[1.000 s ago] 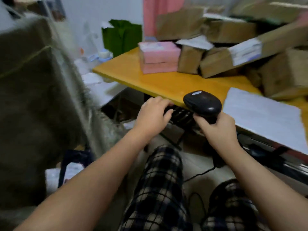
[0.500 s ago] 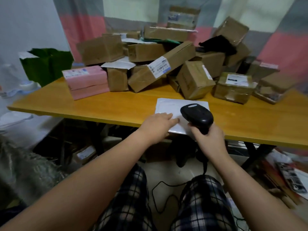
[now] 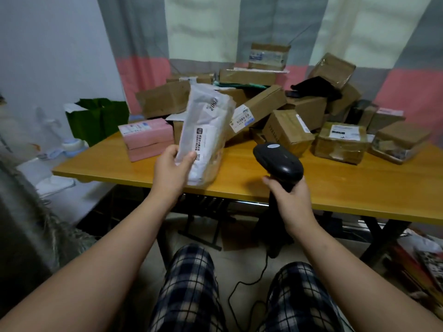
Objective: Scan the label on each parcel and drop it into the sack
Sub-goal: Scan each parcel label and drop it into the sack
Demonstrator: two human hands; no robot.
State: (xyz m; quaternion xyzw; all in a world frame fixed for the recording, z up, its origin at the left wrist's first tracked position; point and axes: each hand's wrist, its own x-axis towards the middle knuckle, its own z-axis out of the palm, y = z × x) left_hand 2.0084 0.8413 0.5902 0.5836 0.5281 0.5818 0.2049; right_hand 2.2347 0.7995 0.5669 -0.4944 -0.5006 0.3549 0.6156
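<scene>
- Your left hand (image 3: pixel 171 172) is holding a white crinkled plastic mailer parcel (image 3: pixel 207 130) by its lower edge, fingers clamped on it, tilted above the yellow wooden bench (image 3: pixel 335 188).
- Your right hand (image 3: pixel 291 202) is wrapping its fingers round a black handheld scanner (image 3: pixel 278 161), near the parcel.
- Brown cardboard boxes (image 3: pixel 287 130) are lying piled behind.

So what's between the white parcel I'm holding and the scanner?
Only bare yellow tabletop, in the head view, separates the white parcel from the scanner.
</scene>
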